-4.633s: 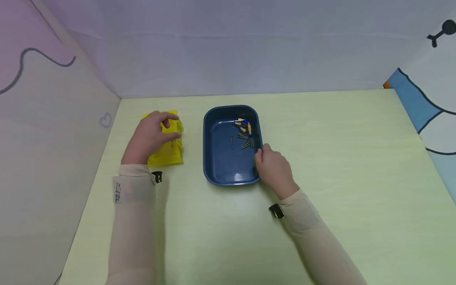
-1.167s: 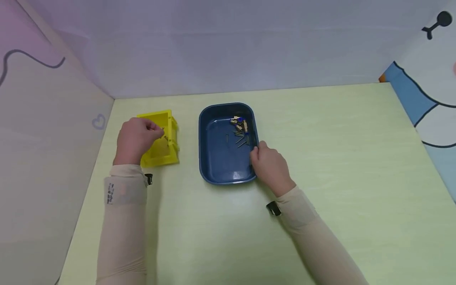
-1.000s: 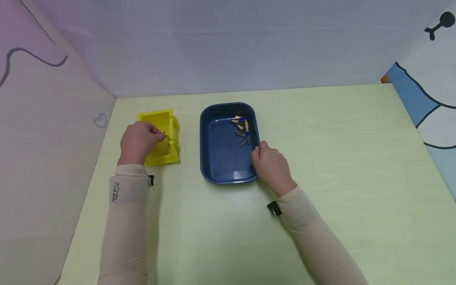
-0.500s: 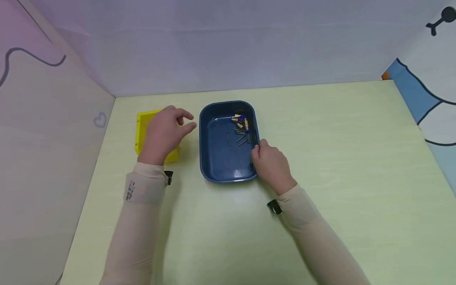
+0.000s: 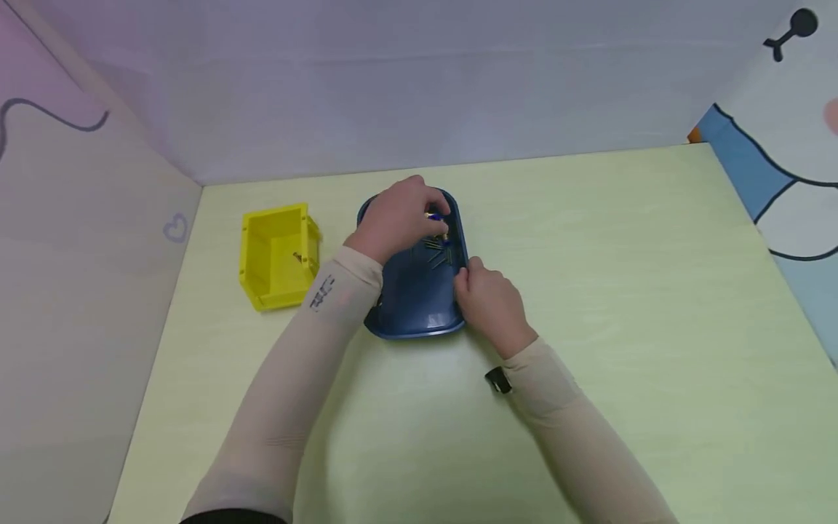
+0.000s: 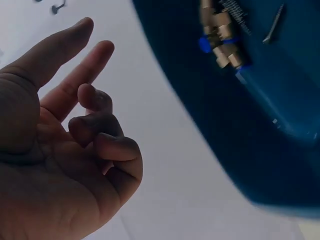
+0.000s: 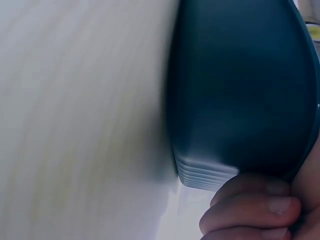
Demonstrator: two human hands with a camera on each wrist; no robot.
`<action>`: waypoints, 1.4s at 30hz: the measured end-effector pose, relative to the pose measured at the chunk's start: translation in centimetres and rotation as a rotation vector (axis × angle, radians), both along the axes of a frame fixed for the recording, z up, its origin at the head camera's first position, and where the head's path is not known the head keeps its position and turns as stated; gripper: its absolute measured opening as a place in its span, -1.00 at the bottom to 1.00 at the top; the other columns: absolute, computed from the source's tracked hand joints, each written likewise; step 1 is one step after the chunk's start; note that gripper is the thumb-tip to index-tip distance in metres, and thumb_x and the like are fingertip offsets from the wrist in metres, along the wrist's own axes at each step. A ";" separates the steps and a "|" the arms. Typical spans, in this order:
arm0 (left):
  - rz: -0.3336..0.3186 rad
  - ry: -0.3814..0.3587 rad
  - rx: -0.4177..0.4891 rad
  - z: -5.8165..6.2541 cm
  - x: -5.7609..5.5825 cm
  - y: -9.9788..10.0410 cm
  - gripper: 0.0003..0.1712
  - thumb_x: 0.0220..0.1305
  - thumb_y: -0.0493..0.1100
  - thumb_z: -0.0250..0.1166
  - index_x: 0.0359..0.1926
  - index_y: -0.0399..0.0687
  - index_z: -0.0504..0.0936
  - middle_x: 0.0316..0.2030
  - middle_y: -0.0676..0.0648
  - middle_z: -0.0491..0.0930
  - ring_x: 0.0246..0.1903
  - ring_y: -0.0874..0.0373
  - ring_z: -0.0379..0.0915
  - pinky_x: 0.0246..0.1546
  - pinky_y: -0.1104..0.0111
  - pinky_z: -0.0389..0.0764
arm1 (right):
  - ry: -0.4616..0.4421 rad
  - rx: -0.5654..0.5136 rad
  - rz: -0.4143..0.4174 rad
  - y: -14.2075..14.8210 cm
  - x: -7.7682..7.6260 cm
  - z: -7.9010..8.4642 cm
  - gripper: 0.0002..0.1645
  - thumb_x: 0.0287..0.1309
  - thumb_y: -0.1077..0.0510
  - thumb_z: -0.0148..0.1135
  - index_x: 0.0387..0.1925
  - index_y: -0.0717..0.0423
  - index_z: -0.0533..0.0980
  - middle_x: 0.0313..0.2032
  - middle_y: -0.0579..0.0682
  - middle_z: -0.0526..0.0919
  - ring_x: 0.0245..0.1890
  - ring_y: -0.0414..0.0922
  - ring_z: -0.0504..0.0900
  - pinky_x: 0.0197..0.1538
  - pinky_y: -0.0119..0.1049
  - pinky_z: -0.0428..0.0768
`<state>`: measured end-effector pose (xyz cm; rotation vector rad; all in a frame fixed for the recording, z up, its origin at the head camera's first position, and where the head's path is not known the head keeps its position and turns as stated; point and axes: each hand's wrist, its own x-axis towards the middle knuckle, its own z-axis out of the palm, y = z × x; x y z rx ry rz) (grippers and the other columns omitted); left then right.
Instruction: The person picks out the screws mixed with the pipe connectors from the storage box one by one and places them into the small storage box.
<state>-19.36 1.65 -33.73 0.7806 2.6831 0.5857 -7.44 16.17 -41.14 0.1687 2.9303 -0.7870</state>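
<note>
Pins [image 5: 297, 257], small and metal, sit in the yellow box [image 5: 278, 300] at the left of the frame. The left hand [image 5: 399, 217] has just come off that box and over the blue tray [image 5: 419, 302] in the middle, so the work now seems to be at the gold-coloured pieces [image 6: 222, 22]. Its thumb and pointing finger stand apart, the others are curled, and I see nothing in it. Its sleeve [image 5: 288, 393] and the hand hide the tray's left side, which gets in the way of my looking. More thin pins [image 5: 438, 256] lie inside the tray, toward its upper right. Beside them, the right hand [image 5: 491, 306] grips the tray's right edge, fingers curled round it. Pale table [image 5: 655, 306] shows at the right of the frame.
</note>
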 end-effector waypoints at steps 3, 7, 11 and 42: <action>-0.008 0.015 -0.078 -1.6 -0.7 0.7 -0.87 0.27 0.00 0.39 -0.19 0.15 0.72 -0.04 -0.03 0.53 -0.23 0.13 0.44 -0.17 0.24 0.52 | 0.017 0.001 -0.005 -0.1 0.0 0.1 -0.66 0.42 0.03 -0.17 -0.35 0.19 0.37 -0.61 0.15 0.49 -0.61 0.08 0.52 -0.58 -0.04 0.42; 0.014 0.036 -0.155 -3.1 -1.1 0.8 -0.94 0.29 -0.14 0.35 -0.33 0.13 0.73 -0.19 0.09 0.63 -0.32 0.16 0.49 -0.26 0.26 0.55 | 0.028 0.006 -0.010 -0.2 0.0 0.1 -0.66 0.41 0.03 -0.17 -0.36 0.18 0.37 -0.60 0.17 0.50 -0.60 0.11 0.54 -0.56 0.02 0.45; 0.018 0.047 -0.189 -4.0 -1.1 0.8 -0.81 0.33 -0.24 0.25 -0.35 0.08 0.75 -0.35 0.09 0.63 -0.40 0.15 0.49 -0.35 0.28 0.53 | 0.018 0.002 -0.010 -0.2 0.0 0.1 -0.65 0.42 0.01 -0.17 -0.34 0.19 0.37 -0.59 0.19 0.51 -0.59 0.12 0.55 -0.55 0.04 0.46; 0.090 0.043 0.004 -1.0 0.3 -1.7 -0.88 0.27 -0.07 0.30 -0.36 0.09 0.73 -0.37 0.04 0.55 -0.39 0.10 0.43 -0.36 0.25 0.44 | 0.028 0.024 -0.016 -0.1 0.0 -0.1 -0.65 0.41 0.01 -0.16 -0.35 0.18 0.37 -0.58 0.18 0.51 -0.58 0.13 0.56 -0.54 0.04 0.46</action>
